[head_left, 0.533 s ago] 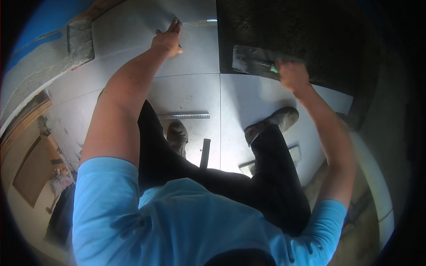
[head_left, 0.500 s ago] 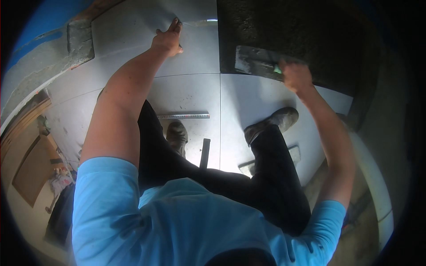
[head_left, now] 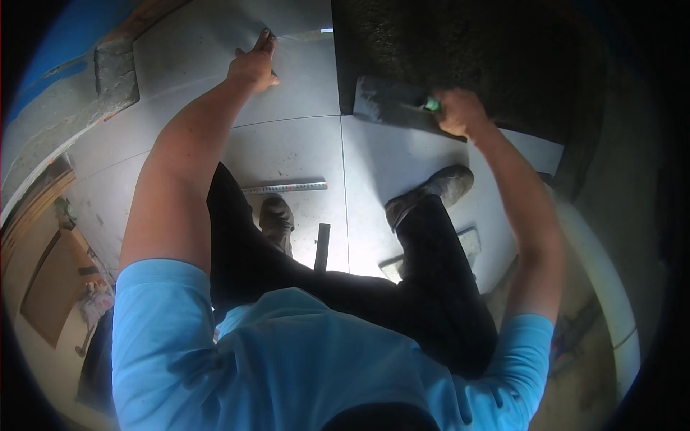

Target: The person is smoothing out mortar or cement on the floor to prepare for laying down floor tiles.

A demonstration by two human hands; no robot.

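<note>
Trowel (head_left: 388, 100) left of right grip (head_left: 460, 113), closed round its handle (head_left: 432, 105), left grip (head_left: 253, 68) spread on tile (head_left: 305, 79)

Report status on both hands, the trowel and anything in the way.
Left hand spread on pale tile. Right hand gripping green-handled trowel at near edge of dark bed. Ruler by left shoe, apart from both hands.

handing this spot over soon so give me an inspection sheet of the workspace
Surface: smooth pale grey floor tiles beside a rough dark bed.
Job's things: rectangular grey metal trowel with green handle, at the bed's near edge.
Clutter: silver ruler strip and narrow black bar on the tiles.
Hands: left hand spread on a tile; right hand closed round the trowel's handle.
Cables: nothing seen.
Surroundings: rough grey concrete block, upper left.
</note>
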